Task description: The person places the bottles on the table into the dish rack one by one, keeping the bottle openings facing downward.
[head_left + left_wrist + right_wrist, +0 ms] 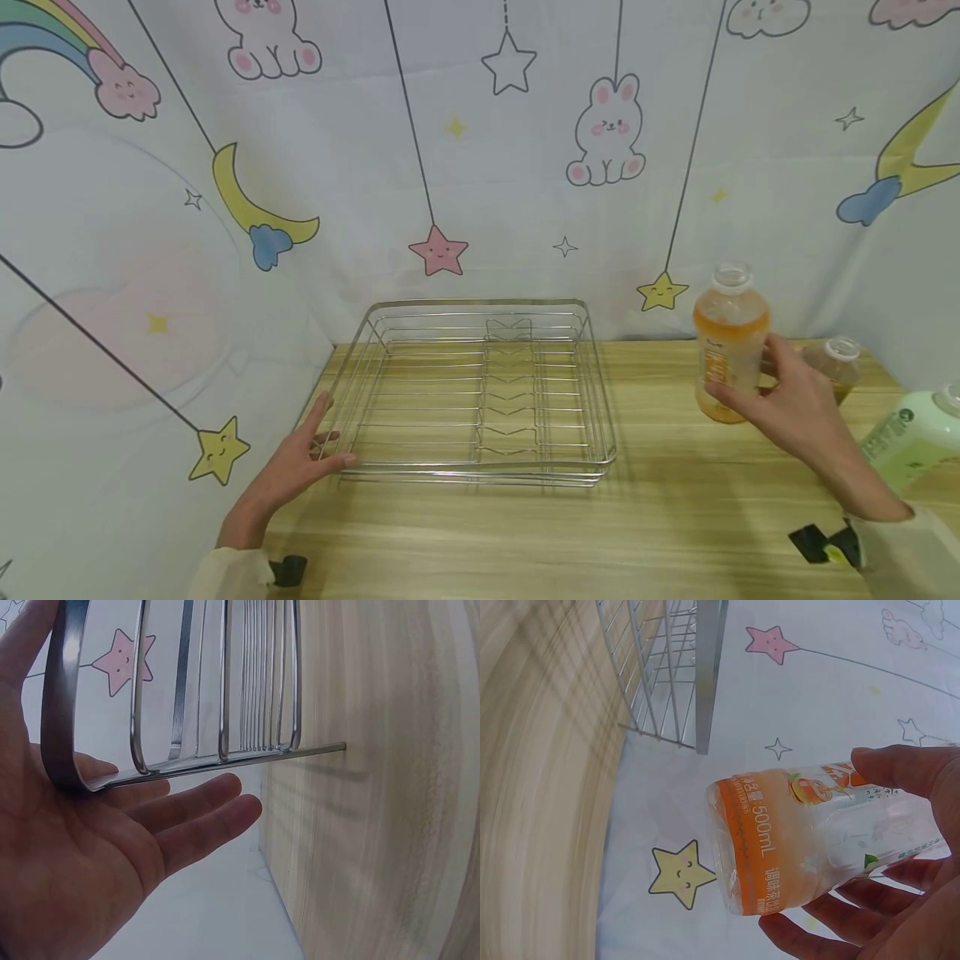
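Note:
A clear plastic bottle (733, 350) with an orange label band and an uncapped neck is held in my right hand (798, 408). Thumb and fingers curl round its sides. In the right wrist view, the base of the bottle (761, 844) hangs above the wooden table. At the near left corner of the wire dish rack (450, 467), my left hand (288, 467) touches the rim. The left wrist view shows the palm (75, 862) against the corner of the rack (64, 712), its fingers stretched along the outside.
Behind my right hand stands a small bottle of brown liquid (840, 362). A pale green bottle (911, 437) is at the right edge. The rack sits on the wooden table (450, 542), close to a white cloth backdrop (510, 192) with cartoon prints.

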`<state>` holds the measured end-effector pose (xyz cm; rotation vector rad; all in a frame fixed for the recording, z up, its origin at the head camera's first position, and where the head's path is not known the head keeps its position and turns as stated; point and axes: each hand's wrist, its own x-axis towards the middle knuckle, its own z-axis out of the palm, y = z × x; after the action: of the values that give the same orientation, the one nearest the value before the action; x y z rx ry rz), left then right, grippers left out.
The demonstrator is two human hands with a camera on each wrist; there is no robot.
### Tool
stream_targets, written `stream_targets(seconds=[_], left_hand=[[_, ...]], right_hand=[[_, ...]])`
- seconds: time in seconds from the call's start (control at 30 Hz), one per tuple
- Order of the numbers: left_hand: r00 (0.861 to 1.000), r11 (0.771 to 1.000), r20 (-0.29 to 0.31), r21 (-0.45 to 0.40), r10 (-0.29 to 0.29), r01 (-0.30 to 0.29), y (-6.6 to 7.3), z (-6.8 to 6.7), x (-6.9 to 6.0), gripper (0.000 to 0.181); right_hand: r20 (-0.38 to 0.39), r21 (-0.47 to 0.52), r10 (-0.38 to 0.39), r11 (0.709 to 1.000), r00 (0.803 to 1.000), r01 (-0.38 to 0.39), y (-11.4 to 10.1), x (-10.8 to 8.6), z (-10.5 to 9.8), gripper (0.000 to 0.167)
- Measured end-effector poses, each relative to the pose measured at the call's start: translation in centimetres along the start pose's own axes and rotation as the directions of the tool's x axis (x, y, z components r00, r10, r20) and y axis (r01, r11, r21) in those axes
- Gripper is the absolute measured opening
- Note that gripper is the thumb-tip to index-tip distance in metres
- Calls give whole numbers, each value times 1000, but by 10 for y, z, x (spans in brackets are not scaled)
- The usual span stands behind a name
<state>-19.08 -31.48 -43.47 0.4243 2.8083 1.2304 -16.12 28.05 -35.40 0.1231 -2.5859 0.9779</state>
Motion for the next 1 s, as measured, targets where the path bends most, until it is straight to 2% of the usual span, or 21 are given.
stream_targets(seconds=[0.33,0.47,0.67,0.87,1.0], left_hand=[[1000,1000,13,5,-7,7,5,-3,-1,106],[1000,1000,8,15,-5,5,7,-4,-1,106],[1000,998,-20,54,15,-14,9,-5,0,107],[998,996,-61,91,31,-26,14,-4,3,108],[993,989,-99,140,63,-49,23,-3,5,108]], right_hand=[[17,-44,-23,999,1000,24,-13,6,1,81],[24,-77,-67,995,997,69,-17,11,1,81],[36,-94,-158,982,987,161,-25,18,1,80],[54,-101,-185,977,981,190,-33,22,1,81],[62,-119,-215,968,975,221,-36,24,3,80]])
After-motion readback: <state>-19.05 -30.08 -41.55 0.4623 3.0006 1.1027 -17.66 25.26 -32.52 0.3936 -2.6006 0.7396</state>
